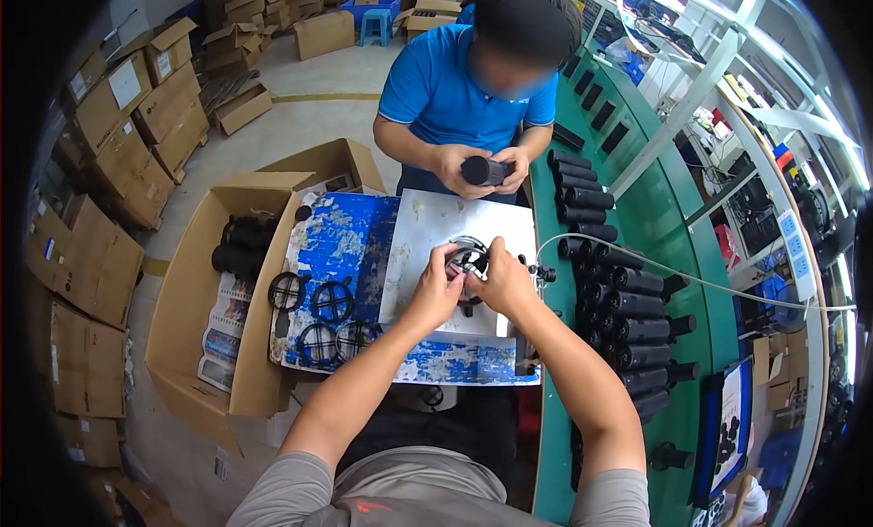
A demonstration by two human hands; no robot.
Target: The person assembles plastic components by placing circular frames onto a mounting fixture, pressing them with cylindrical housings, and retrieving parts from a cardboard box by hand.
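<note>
Held ring part (468, 257): shiny, metal-looking. Plate (418, 222): bare-metal look, smooth, soft sheen. Blue tabletop (356, 220): paint flaked, rough, patchy. Cross-braced rings (333, 301): matt, plastic-looking. Cylinders (642, 331): black, mostly matt, smooth. Green tabletop (714, 331): smooth, slight sheen. Box (255, 354): matt brown cardboard; printed paper (225, 331) inside. Grey shirt (427, 481), blue shirt (423, 86): matt cloth.

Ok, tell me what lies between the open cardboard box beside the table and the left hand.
From the cardboard box to the left hand, the head view shows black cross-barred rings on the worn blue tabletop, then the metal plate.
</note>
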